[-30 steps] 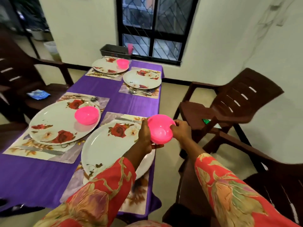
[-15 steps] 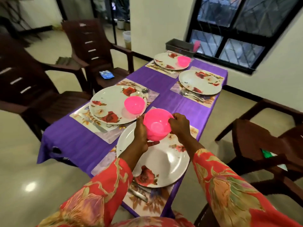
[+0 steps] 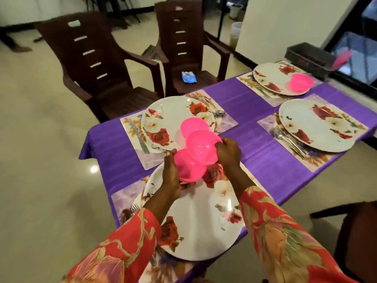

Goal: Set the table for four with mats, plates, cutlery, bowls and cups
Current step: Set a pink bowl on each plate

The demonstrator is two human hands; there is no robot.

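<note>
My left hand (image 3: 171, 176) grips a pink bowl (image 3: 186, 170) from below, just above the near floral plate (image 3: 201, 225). My right hand (image 3: 227, 152) pinches the rim of a second pink bowl (image 3: 202, 147), tilted and partly lifted out of the first. Behind them a third pink bowl (image 3: 192, 126) sits on the plate (image 3: 171, 119) across the table. Another pink bowl (image 3: 301, 82) rests on the far plate (image 3: 271, 77). The right-hand plate (image 3: 318, 124) carries no bowl. Each plate lies on a floral mat (image 3: 231, 122) with cutlery (image 3: 288, 140) beside it.
A purple cloth (image 3: 255, 144) covers the table. Two brown chairs (image 3: 95, 64) stand on the far side, one with a blue packet (image 3: 188, 77) on its seat. A dark tray (image 3: 308, 58) with a pink cup (image 3: 342, 58) sits by the window. Another chair (image 3: 355, 237) is at my right.
My view has swung left over the table. What looked like one bowl in my hands now shows as two, the upper one drawn up and right by my right hand.
</note>
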